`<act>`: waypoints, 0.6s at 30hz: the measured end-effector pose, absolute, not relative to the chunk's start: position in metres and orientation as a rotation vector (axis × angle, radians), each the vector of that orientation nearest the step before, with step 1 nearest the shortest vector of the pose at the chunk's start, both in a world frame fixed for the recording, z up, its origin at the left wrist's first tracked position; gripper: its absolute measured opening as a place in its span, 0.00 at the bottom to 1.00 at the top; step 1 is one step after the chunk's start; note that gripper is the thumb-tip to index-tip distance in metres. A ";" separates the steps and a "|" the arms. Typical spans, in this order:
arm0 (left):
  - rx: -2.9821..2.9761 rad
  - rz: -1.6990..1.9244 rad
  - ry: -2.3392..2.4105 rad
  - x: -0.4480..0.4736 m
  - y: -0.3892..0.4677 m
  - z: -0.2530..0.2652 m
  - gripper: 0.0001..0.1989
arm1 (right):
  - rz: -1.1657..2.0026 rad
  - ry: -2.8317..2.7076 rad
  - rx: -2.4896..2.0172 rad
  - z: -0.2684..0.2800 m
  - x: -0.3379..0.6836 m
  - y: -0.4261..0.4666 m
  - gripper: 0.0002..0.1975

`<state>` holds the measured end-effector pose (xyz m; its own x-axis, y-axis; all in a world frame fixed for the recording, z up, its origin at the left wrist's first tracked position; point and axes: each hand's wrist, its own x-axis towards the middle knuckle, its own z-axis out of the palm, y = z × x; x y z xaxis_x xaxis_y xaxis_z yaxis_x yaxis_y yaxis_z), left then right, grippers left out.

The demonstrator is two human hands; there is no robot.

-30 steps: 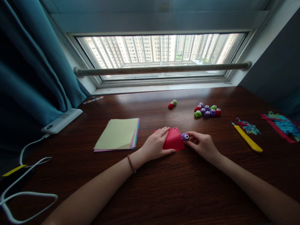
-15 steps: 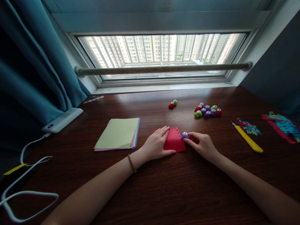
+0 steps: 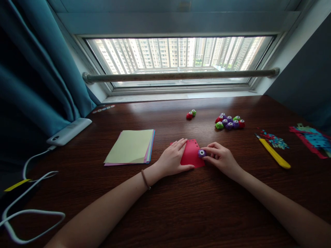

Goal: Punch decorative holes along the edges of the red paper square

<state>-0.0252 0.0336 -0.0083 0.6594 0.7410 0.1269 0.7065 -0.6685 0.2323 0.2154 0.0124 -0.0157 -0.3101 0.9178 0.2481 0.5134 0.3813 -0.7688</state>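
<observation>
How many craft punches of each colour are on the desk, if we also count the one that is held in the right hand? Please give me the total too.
Purple craft punches: 6, including 1 in the right hand
Red craft punches: 3
Green craft punches: 3
Total: 12

Probably a home: curtain (image 3: 58, 72), desk (image 3: 170, 210).
</observation>
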 end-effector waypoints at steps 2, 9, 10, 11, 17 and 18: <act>2.727 0.300 1.198 -0.026 0.034 -0.009 0.48 | 0.750 -1.983 -1.222 -0.017 0.216 0.013 0.12; 2.804 0.276 1.183 -0.026 0.035 -0.013 0.50 | 0.737 -2.011 -1.228 -0.017 0.215 0.014 0.11; 2.811 0.276 1.181 -0.026 0.036 -0.013 0.50 | 0.736 -2.010 -1.232 -0.017 0.215 0.014 0.11; 2.817 0.275 1.180 -0.026 0.036 -0.013 0.50 | 0.733 -2.009 -1.237 -0.016 0.214 0.013 0.11; 2.833 0.278 1.179 -0.026 0.036 -0.014 0.49 | 0.714 -2.021 -1.243 -0.016 0.211 0.011 0.11; 2.835 0.279 1.180 -0.026 0.035 -0.014 0.49 | 0.715 -2.022 -1.243 -0.016 0.211 0.011 0.11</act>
